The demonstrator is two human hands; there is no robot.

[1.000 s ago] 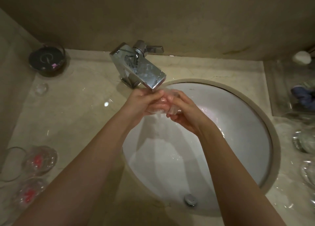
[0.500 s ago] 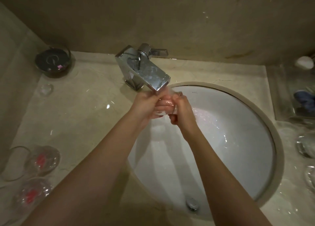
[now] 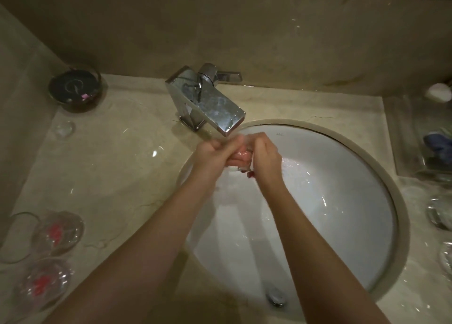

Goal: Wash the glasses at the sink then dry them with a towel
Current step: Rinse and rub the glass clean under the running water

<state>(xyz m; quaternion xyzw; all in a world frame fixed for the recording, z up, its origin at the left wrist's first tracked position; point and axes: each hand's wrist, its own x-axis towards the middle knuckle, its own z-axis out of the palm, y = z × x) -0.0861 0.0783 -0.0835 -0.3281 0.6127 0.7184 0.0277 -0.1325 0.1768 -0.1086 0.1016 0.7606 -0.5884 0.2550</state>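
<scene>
Under the chrome faucet (image 3: 210,101), over the back of the white sink (image 3: 342,201), both hands meet around a small clear glass (image 3: 243,161). Fingers of the left hand (image 3: 215,156) curl into and around it while the right hand (image 3: 265,156) wraps it from the other side. Two more glasses (image 3: 57,230) with red marks stand on the worktop (image 3: 117,177) at the left.

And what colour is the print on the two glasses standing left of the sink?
Red, on clear glass, best seen in the head view.
</scene>
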